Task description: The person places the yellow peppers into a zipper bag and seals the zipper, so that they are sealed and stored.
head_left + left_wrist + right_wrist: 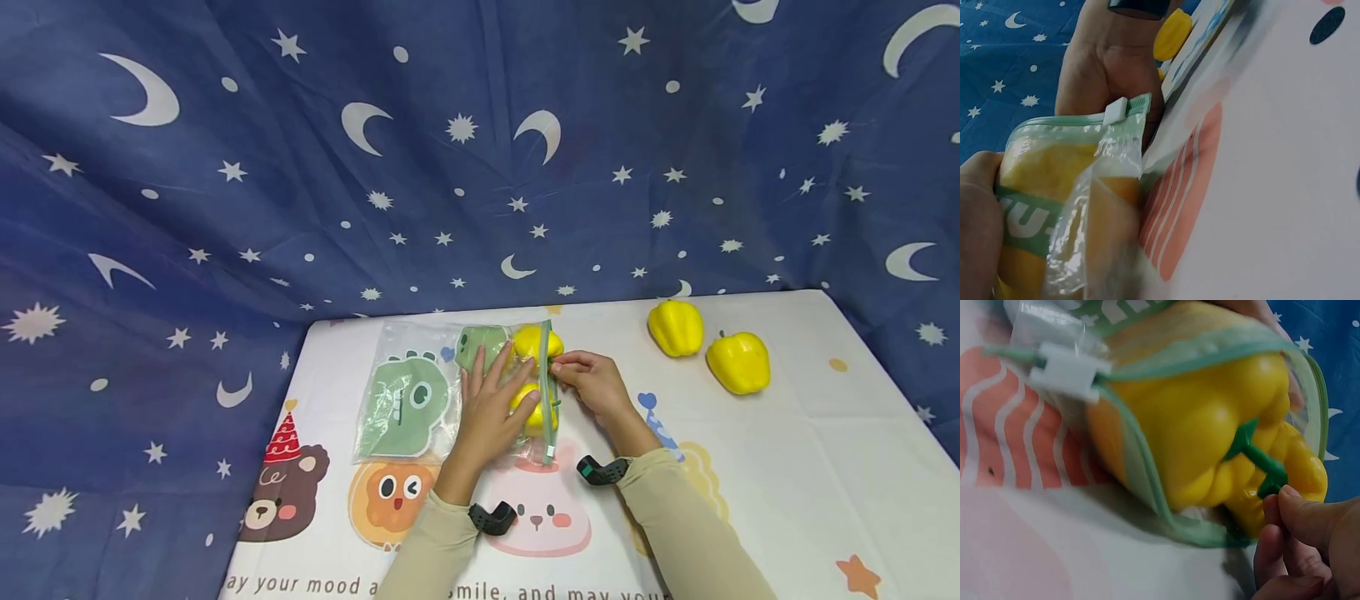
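Observation:
A clear zip bag (465, 446) with green dinosaur prints lies flat on the table, its green-edged mouth facing right. Inside it near the mouth are two yellow bell peppers, an upper pepper (527, 340) and a lower pepper (534, 421). My left hand (489, 412) rests on the bag with fingers spread, partly covering both. At the mouth, my right hand (596, 385) pinches the green stem (1271, 485) of the upper pepper between thumb and fingertips. In the right wrist view the mouth gapes around both peppers. The white zip slider (1069, 372) sits at its near end.
Two more yellow bell peppers, one farther back (676, 327) and one nearer (738, 363), stand on the table at the back right. A white tablecloth (825, 467) with cartoon prints covers the table. Behind hangs a blue curtain (450, 208) with moons and stars.

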`<state>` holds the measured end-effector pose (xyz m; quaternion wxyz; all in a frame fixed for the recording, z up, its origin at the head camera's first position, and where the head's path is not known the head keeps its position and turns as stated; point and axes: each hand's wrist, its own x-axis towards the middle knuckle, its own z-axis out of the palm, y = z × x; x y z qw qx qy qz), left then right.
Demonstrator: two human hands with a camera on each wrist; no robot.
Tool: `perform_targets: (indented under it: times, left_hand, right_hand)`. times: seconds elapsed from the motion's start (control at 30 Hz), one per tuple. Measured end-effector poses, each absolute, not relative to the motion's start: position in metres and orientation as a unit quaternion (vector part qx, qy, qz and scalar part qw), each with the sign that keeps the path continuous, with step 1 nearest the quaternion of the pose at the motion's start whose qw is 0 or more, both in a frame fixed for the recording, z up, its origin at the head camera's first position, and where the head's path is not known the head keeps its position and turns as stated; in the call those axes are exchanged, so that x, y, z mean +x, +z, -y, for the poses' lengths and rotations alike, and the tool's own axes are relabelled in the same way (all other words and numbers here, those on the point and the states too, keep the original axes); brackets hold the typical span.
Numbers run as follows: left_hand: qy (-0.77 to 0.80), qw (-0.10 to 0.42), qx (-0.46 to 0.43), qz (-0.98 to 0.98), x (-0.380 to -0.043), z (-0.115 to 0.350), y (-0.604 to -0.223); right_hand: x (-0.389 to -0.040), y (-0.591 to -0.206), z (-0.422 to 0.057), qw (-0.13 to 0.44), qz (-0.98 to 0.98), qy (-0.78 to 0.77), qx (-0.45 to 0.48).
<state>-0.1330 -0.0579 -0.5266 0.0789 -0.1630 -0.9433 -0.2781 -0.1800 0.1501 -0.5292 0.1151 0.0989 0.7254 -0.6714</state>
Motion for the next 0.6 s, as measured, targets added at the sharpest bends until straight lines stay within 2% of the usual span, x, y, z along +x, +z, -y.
perform_targets:
  times: [0.27,0.6]
  left_hand:
    - [-0.281,0.078,-0.162,0.943,-0.133,0.06,-0.527]
    - [-0.286,0.075,-0.164,0.941,-0.133,0.061,-0.525]
  right_hand:
    - [-0.183,-0.53,-0.152,0.131,-0.731,-0.661,0.107]
    - [-0.182,-0.529,-0.163,0.136,-0.731,-0.665,0.064]
